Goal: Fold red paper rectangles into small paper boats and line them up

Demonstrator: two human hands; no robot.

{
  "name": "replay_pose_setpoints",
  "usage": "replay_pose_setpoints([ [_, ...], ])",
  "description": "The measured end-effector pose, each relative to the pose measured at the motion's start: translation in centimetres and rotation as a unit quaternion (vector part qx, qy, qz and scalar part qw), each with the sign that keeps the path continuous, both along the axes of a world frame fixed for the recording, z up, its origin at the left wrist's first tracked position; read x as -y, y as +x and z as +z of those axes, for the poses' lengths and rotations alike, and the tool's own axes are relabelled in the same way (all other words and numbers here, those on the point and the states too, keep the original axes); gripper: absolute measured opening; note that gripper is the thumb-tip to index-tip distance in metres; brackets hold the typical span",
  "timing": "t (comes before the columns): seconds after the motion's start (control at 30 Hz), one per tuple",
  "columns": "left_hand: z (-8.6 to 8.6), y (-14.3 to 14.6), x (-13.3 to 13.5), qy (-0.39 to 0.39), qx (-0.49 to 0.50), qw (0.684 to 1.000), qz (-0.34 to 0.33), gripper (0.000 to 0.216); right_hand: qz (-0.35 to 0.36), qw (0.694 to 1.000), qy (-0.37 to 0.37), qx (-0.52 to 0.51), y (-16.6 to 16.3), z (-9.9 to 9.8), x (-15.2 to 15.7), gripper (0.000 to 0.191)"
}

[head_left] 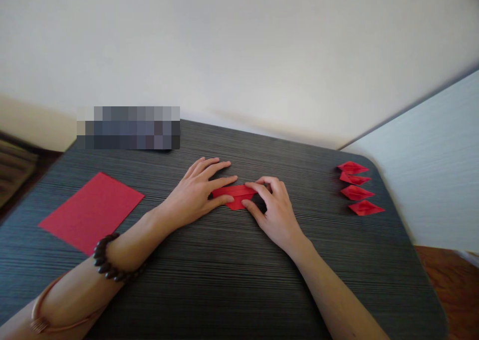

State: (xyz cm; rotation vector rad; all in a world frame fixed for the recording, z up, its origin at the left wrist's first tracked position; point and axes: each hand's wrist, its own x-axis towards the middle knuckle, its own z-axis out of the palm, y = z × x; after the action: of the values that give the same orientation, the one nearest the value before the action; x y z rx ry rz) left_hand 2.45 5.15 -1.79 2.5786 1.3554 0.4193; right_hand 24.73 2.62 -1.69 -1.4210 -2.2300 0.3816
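A small folded red paper piece (235,194) lies in the middle of the dark striped table (224,280). My left hand (198,190) rests flat on its left end, fingers stretched out and pressing it down. My right hand (271,207) pinches the right end of the piece between thumb and curled fingers. A dark bead bracelet sits on my left wrist.
A stack of flat red paper sheets (92,211) lies at the left of the table. Several finished folded red pieces (357,187) line up near the right edge. A blurred dark object (129,128) stands at the back left against the wall.
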Motion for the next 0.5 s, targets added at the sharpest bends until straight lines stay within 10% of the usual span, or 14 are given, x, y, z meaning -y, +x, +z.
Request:
replay_pose_setpoints([
  [0.5, 0.29, 0.08, 0.16, 0.012, 0.019, 1.0, 0.002, 0.039, -0.017, 0.998, -0.024, -0.051, 0.0, 0.01, -0.29, 0.037],
])
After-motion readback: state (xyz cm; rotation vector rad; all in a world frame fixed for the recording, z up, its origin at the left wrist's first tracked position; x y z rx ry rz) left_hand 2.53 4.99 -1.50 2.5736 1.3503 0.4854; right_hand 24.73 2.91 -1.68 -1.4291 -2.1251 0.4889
